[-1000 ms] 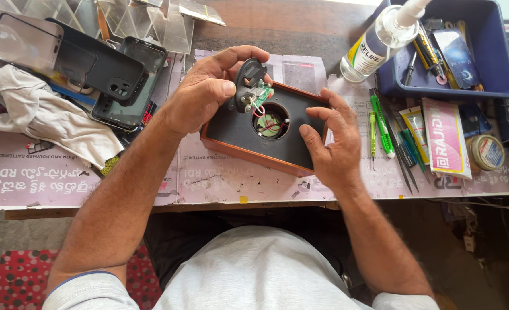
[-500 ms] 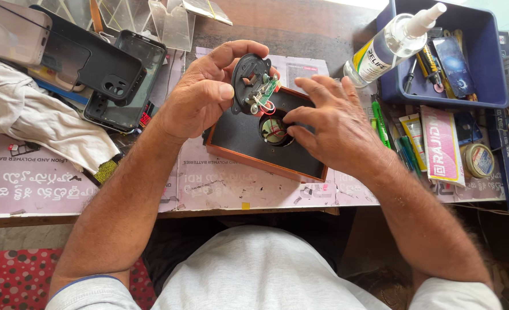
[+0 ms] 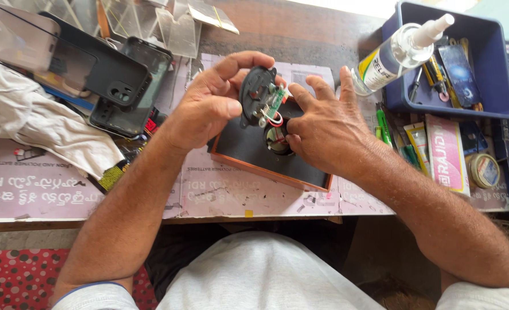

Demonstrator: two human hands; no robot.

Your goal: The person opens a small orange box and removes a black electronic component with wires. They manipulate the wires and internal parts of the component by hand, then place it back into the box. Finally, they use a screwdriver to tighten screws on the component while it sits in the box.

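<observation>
Head view: left hand [image 3: 208,112] pinches a black round module [image 3: 256,95] with green board; right hand [image 3: 323,129] rests half-open beside it, holding nothing.

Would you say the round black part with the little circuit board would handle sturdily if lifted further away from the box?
Probably not. The round black part, pinched in the left hand, looks light. Thin wires seem to tether it to the black box, so pulling could strain them. Its small circuit board looks exposed and fragile.
</observation>
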